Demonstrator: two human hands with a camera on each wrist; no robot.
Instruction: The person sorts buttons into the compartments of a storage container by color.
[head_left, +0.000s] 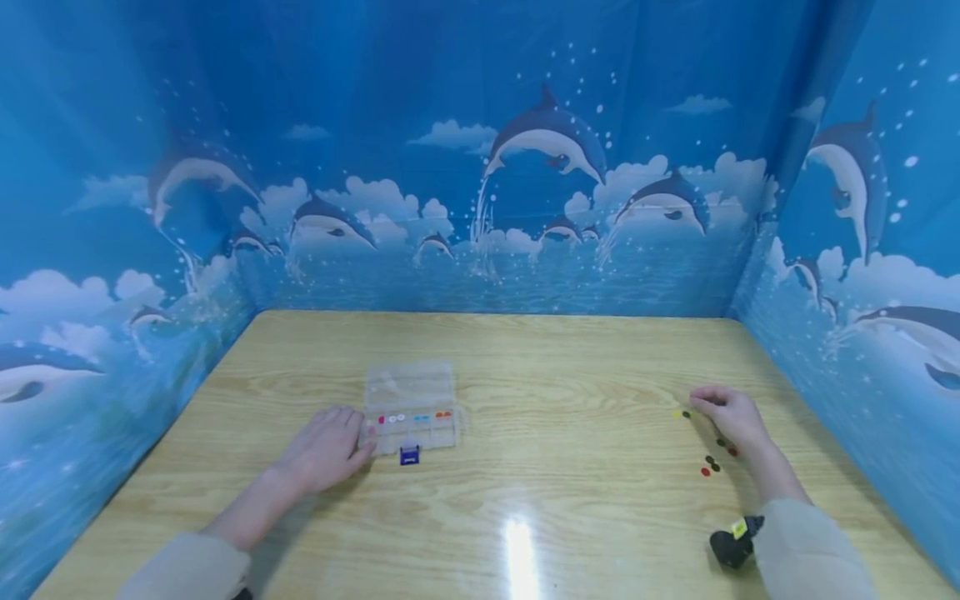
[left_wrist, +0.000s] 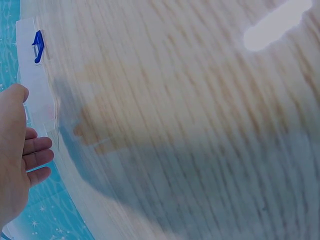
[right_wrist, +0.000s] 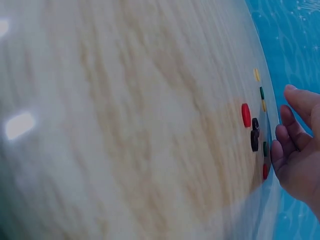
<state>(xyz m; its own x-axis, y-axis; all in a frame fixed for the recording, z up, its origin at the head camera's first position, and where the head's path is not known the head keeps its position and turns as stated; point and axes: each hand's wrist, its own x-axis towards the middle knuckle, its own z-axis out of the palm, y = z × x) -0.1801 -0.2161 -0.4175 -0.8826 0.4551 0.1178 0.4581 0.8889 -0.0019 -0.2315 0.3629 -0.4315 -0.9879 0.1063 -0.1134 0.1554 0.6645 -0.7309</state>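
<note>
My left hand lies at the left end of a clear plastic compartment box, its thumb by the front left corner. The box's lid is folded back, and a blue latch shows at the front. Inside are a pink button, white buttons, light blue buttons and orange buttons. At the right, my right hand hovers by loose buttons, its thumb and forefinger slightly apart in the right wrist view. Nearest are a yellow button and a dark green button.
Closer to me lie a red button and black buttons. A dark green button and another red button are beside the right hand. A dolphin-print curtain borders the wooden table.
</note>
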